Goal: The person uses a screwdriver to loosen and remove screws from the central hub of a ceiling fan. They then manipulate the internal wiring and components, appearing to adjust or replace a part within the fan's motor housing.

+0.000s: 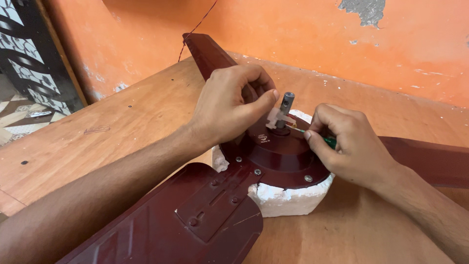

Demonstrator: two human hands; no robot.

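The dark maroon ceiling fan [273, 156] sat on white foam [288, 198]. My left hand [227, 105] pinched a white connector [274, 117] by the shaft [286, 105]; my right hand [349, 142] gripped a green screwdriver [317, 136].

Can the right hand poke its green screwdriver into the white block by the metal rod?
Probably yes. The right hand already has the green screwdriver tip at the white block, while the left hand pinches it from the other side, leaving that side free.

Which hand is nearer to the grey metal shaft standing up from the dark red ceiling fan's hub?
Left. The left hand has its thumb tip next to the grey metal shaft, at the white connector. The right hand sits farther right, holding a green-handled screwdriver pointed toward it.
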